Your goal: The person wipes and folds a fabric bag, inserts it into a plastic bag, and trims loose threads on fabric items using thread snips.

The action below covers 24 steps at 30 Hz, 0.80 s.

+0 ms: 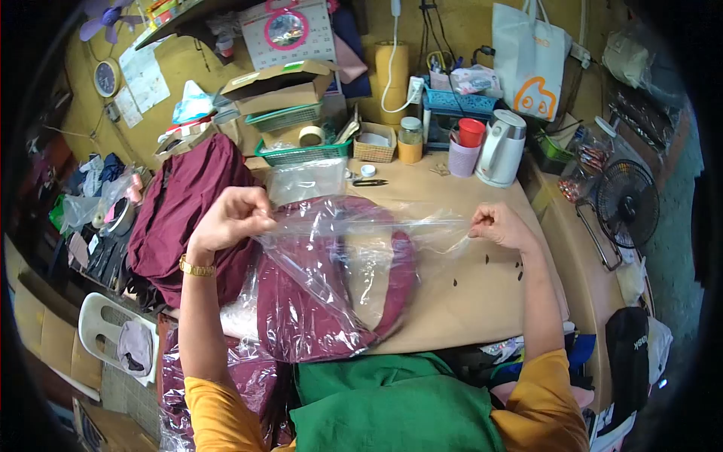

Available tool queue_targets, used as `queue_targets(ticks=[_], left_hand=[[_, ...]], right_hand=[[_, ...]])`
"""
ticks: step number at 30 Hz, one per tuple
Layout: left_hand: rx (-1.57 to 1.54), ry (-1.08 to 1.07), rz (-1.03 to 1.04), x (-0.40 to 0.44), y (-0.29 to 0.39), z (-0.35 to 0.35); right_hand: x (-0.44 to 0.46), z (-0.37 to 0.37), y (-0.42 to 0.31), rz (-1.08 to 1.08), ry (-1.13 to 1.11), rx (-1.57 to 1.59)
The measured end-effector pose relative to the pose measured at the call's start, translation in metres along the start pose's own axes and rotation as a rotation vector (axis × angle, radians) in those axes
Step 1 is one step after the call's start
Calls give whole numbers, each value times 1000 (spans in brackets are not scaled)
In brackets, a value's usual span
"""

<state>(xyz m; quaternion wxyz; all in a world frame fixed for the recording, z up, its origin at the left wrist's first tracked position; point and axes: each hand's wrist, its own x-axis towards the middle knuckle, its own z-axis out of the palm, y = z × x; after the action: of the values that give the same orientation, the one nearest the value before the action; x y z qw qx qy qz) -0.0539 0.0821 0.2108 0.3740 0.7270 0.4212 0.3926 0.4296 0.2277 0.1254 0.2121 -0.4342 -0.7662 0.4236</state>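
Observation:
A clear plastic bag (444, 233) is stretched between my two hands above the brown table. My left hand (239, 218) pinches its upper left corner, with a gold watch on the wrist. My right hand (497, 226) pinches the other end of the same edge, fingers pressed together. Below and behind the plastic lies a folded maroon cloth item (301, 301), partly seen through the shiny film. Another maroon cloth (184, 203) is piled to the left of my left hand.
Behind the hands stand a green basket (301, 154), an orange-filled jar (410, 141) and a white kettle (501, 148). Small dark pieces (520, 276) lie near my right forearm. A black fan (626, 202) is at the right, a white chair (98, 325) at the lower left.

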Motion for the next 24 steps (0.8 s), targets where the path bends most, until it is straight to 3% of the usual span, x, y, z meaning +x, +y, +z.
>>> queue_targets(ticks=[2, 3, 5, 7, 9, 10, 11, 13, 16, 17, 21, 23, 24], left_hand=[[345, -41, -102, -1, 13, 5], [351, -30, -106, -3, 12, -3], [979, -31, 72, -5, 8, -21], [920, 67, 61, -7, 7, -34], [990, 98, 42, -10, 21, -45], [1078, 98, 118, -11, 17, -58], [1085, 106, 85, -11, 35, -55], [905, 108, 120, -10, 46, -60], [328, 37, 205, -5, 62, -59], [110, 27, 196, -4, 66, -54], [82, -23, 101, -1, 85, -52], [1035, 63, 46, 3, 96, -48], [1147, 137, 155, 3, 89, -49]], right_hand=[[11, 3, 10, -474, 116, -138], [13, 7, 6, -485, 109, -137], [16, 12, -5, -688, 46, 575], [22, 9, -2, -676, -13, 704], [31, 7, -16, -741, -320, 638], [26, 2, -23, -489, -205, 429], [27, 7, -33, -498, -212, 428], [34, 15, -48, -351, 51, -47], [42, 12, -54, -483, 227, -192], [45, 11, -52, -485, 223, -194], [55, 0, -32, -420, 215, 112], [54, -7, -19, -442, 164, 218], [53, -10, -13, -547, 102, 329]])
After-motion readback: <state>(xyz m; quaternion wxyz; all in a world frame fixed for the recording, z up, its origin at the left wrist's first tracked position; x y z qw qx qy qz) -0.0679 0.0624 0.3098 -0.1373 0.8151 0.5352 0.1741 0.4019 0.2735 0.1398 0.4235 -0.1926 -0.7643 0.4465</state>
